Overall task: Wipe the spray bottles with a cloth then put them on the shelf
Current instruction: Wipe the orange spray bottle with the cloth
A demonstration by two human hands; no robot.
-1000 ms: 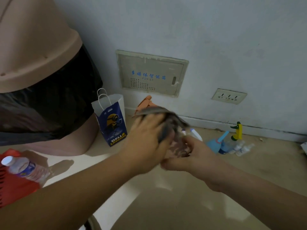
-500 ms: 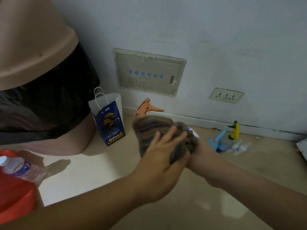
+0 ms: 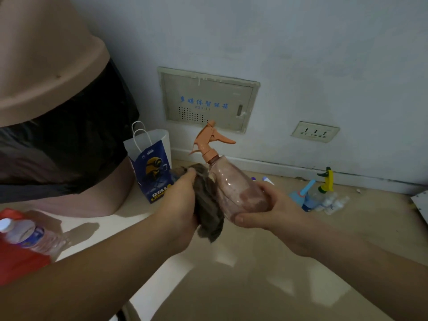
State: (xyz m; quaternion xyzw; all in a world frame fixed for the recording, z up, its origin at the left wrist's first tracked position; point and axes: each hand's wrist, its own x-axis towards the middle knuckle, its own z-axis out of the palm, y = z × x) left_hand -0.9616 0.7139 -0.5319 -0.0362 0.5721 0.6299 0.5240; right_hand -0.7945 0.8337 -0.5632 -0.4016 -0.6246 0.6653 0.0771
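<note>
Head view: spray bottle (image 3: pixel 234 191) held above the floor (image 3: pixel 254 286), cloth (image 3: pixel 208 205) against its side

The right hand (image 3: pixel 275 209) curls round the base of the clear spray bottle, thumb along the lower edge, and holds it tilted with the orange trigger head (image 3: pixel 208 142) uppermost. The left hand (image 3: pixel 178 209) grips the bunched grey-brown cloth and presses it against the bottle's left side. Low on the wall behind are a recessed panel (image 3: pixel 208 100) with blue lettering and a socket plate (image 3: pixel 315 132). By the skirting at right, other spray bottles (image 3: pixel 319 198) lie clustered on the floor, one with a yellow-green head. At left stand a blue-and-white paper bag (image 3: pixel 151 167) and a pink bin (image 3: pixel 46 66) with a black liner; a water bottle (image 3: pixel 30 235) lies on a red object at lower left
</note>
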